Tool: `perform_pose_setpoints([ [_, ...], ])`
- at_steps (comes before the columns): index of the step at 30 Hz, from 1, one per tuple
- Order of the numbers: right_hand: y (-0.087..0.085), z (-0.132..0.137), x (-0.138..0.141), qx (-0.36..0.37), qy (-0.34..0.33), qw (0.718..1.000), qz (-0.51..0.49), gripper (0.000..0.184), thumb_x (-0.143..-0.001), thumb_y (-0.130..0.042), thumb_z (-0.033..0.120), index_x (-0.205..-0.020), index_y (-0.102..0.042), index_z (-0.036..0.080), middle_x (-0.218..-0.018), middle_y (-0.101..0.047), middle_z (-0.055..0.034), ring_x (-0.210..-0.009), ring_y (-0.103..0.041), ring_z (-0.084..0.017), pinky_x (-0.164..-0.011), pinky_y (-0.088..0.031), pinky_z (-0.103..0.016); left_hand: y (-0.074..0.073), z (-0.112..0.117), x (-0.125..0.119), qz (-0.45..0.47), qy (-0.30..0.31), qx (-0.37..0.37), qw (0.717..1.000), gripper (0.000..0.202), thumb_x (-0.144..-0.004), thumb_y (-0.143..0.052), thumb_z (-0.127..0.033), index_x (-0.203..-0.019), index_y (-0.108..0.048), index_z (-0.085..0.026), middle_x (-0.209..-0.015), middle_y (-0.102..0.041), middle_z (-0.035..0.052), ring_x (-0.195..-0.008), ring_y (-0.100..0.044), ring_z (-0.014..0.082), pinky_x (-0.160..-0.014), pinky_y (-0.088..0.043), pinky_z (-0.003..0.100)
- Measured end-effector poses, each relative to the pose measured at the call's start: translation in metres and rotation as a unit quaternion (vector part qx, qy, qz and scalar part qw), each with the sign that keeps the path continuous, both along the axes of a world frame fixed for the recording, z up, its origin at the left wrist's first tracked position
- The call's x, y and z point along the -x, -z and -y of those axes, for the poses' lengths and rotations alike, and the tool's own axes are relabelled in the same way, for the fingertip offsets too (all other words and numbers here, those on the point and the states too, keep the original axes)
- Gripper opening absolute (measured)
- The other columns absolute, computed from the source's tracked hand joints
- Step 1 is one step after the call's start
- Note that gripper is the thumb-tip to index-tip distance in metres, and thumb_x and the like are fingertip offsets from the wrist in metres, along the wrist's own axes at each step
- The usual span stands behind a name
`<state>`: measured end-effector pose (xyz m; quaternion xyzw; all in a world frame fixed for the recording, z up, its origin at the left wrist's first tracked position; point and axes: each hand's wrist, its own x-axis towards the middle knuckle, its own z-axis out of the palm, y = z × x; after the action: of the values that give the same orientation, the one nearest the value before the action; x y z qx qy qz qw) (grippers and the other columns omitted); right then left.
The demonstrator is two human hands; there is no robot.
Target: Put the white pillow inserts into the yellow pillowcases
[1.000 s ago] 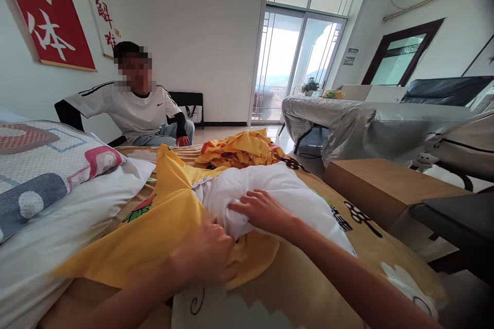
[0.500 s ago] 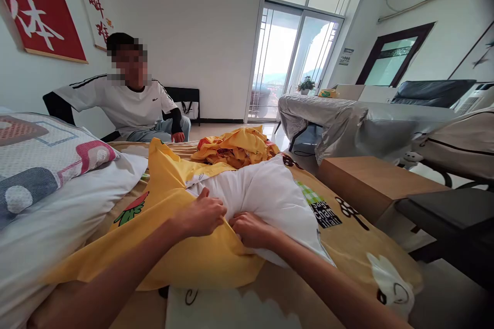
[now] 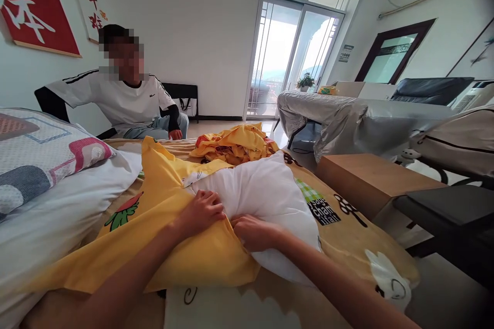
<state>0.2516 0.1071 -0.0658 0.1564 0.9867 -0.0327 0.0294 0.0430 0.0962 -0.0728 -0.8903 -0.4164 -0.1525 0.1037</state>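
A white pillow [image 3: 266,185] lies partly inside a yellow pillowcase [image 3: 200,262] with a strawberry print; its right part sticks out of the opening. My left hand [image 3: 204,212] is closed on the pillowcase near its open edge, knuckles up. Close beside it, my right hand [image 3: 255,232] makes a fist on the pillow at the mouth of the case. The fingertips of both hands are hidden in the cloth. Both lie on a brown patterned bedsheet [image 3: 343,247].
Crumpled yellow cloth [image 3: 235,144] lies at the far side of the bed. Other pillows [image 3: 77,190] are stacked at the left. Beyond sits a person [image 3: 131,103] in a white shirt. A brown box [image 3: 370,180] and a dark chair [image 3: 443,211] stand at the right.
My left hand has flattened slightly over the pillowcase edge, its raised thumb now lowered. My right hand stays at the opening. The view has shifted a little.
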Motion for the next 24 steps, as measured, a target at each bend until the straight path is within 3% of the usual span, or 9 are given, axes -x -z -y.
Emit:
perform_pose_setpoints([
  [2,-0.02,-0.01,-0.012,0.111,-0.044,0.993,0.003,0.019,-0.074,-0.067,0.018,-0.093,-0.069,0.019,-0.097,-0.07,-0.002,-0.09,-0.062,-0.015,-0.082,-0.046,-0.025,0.015,0.004,0.001,0.016,-0.011,0.011,1.0,0.031,-0.095,-0.04,-0.04,-0.083,-0.059,-0.018,-0.102,-0.057,0.0056,-0.098,-0.051,0.0196,-0.088,-0.035,0.037],
  [4,-0.044,-0.032,-0.023,0.17,0.016,0.984,-0.054,0.028,-0.084,-0.06,0.027,-0.11,-0.066,0.021,-0.104,-0.07,-0.0022,-0.094,-0.063,-0.016,-0.084,-0.046,-0.026,0.02,0.012,-0.002,0.02,-0.009,0.026,0.999,0.034,-0.095,-0.038,-0.042,-0.084,-0.059,-0.018,-0.104,-0.057,0.0053,-0.099,-0.051,0.0198,-0.089,-0.037,0.036],
  [7,-0.063,-0.072,-0.027,0.029,0.268,0.949,-0.161,0.047,-0.089,-0.053,0.042,-0.131,-0.053,0.019,-0.123,-0.063,-0.0096,-0.111,-0.058,-0.021,-0.097,-0.04,-0.035,0.018,0.021,-0.008,0.005,0.002,0.048,0.999,0.037,-0.095,-0.035,-0.045,-0.083,-0.059,-0.019,-0.099,-0.059,0.0042,-0.096,-0.053,0.0201,-0.085,-0.039,0.037],
  [9,-0.058,-0.089,-0.021,-0.054,0.361,0.919,-0.151,0.063,-0.083,-0.06,0.051,-0.133,-0.05,0.015,-0.127,-0.059,-0.0156,-0.117,-0.054,-0.027,-0.101,-0.035,-0.042,0.014,0.026,-0.009,-0.002,0.001,0.058,0.998,0.037,-0.096,-0.034,-0.044,-0.082,-0.058,-0.019,-0.097,-0.06,0.0033,-0.094,-0.054,0.0201,-0.084,-0.039,0.037],
  [11,-0.043,-0.093,-0.012,-0.055,0.366,0.923,-0.111,0.066,-0.08,-0.06,0.056,-0.128,-0.054,0.012,-0.121,-0.063,-0.0159,-0.112,-0.057,-0.028,-0.098,-0.037,-0.04,0.007,0.03,-0.006,0.002,0.001,0.075,0.997,0.035,-0.095,-0.038,-0.045,-0.081,-0.057,-0.02,-0.095,-0.061,0.0022,-0.092,-0.056,0.0202,-0.083,-0.039,0.038],
  [14,-0.023,-0.079,-0.002,-0.06,0.349,0.93,-0.1,0.052,-0.087,-0.051,0.051,-0.124,-0.057,0.015,-0.111,-0.068,-0.0114,-0.104,-0.062,-0.024,-0.088,-0.041,-0.032,-0.011,0.03,-0.001,0.068,0.011,0.121,0.99,0.031,-0.094,-0.039,-0.045,-0.083,-0.055,-0.02,-0.09,-0.062,0.0002,-0.088,-0.057,0.0174,-0.084,-0.04,0.036],
  [17,-0.021,-0.05,-0.001,-0.089,0.345,0.928,-0.109,0.039,-0.091,-0.047,0.044,-0.116,-0.061,0.018,-0.103,-0.07,-0.012,-0.1,-0.063,-0.026,-0.086,-0.041,-0.034,-0.035,0.017,-0.002,0.146,-0.059,0.058,0.986,0.018,-0.092,-0.04,-0.025,-0.1,-0.054,-0.018,-0.103,-0.061,0.005,-0.099,-0.055,0.0184,-0.089,-0.039,0.035],
  [20,-0.027,-0.019,-0.002,-0.133,0.317,0.932,-0.118,0.034,-0.091,-0.047,0.037,-0.117,-0.06,0.019,-0.096,-0.071,-0.011,-0.094,-0.064,-0.024,-0.088,-0.038,-0.035,-0.054,-0.004,-0.009,0.058,-0.179,-0.072,0.979,0.048,-0.078,-0.048,-0.013,-0.125,-0.045,-0.014,-0.13,-0.05,0.0157,-0.118,-0.046,0.0289,-0.093,-0.037,0.044],
  [24,-0.028,0.01,0.0,-0.147,0.267,0.945,-0.118,0.037,-0.088,-0.05,0.022,-0.124,-0.056,0.019,-0.094,-0.072,-0.0065,-0.089,-0.065,-0.02,-0.085,-0.037,-0.031,-0.075,-0.022,-0.023,-0.027,-0.216,-0.095,0.971,0.034,-0.08,-0.045,-0.012,-0.113,-0.054,-0.015,-0.11,-0.061,0.0142,-0.103,-0.054,0.0291,-0.081,-0.043,0.041],
])
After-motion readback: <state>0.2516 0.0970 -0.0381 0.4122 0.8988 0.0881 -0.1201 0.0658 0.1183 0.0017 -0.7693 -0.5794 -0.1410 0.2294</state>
